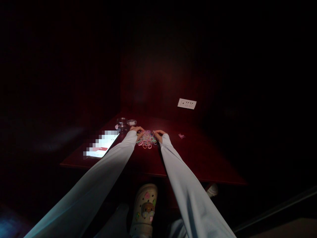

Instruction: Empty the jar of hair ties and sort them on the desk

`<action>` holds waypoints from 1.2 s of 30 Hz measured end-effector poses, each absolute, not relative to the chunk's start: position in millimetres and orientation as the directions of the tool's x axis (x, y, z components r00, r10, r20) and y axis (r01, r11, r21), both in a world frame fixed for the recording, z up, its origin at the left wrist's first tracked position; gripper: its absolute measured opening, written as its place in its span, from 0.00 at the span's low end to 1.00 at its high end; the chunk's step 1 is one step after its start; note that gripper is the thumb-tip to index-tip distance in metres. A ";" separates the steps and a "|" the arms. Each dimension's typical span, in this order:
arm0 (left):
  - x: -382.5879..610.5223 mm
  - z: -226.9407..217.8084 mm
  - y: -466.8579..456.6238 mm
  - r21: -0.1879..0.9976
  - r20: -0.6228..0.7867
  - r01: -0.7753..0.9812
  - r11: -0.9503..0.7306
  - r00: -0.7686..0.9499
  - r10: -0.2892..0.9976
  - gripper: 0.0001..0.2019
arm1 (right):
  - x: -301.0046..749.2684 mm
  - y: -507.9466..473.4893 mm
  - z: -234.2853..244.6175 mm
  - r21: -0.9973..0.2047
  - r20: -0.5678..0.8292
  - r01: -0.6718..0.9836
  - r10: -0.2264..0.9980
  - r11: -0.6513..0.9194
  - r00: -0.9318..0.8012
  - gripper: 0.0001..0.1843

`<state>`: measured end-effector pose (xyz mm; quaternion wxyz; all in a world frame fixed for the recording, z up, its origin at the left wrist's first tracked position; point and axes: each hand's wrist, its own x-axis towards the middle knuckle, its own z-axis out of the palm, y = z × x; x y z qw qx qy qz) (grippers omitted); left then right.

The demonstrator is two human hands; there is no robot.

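Observation:
A heap of small pastel rubber rings (147, 139) lies on a dark red wooden table (198, 155). My left hand (137, 130) rests at the heap's left edge with its fingers curled onto the rings. At the right edge of the heap sits my right hand (159, 134), fingers bent down into the rings. Both arms wear light blue sleeves. The hands are small and dim, so whether either one pinches a ring is unclear.
A lit phone (102, 145) lies left of my arm. A small clear glass jar (122, 123) and its lid (131, 122) stand behind the left hand. A small pink bit (181, 136) lies to the right. A white wall socket (187, 103) is on the back panel. A shoe (145, 206) shows below the table.

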<state>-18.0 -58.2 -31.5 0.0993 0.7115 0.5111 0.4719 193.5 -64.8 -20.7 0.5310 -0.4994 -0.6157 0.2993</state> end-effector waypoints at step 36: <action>-11.7 -26.3 -58.9 0.605 0.560 0.618 -0.503 0.119 0.820 0.09 | 188.9 -76.9 -15.0 -0.806 0.443 0.414 0.895 0.422 -0.049 0.16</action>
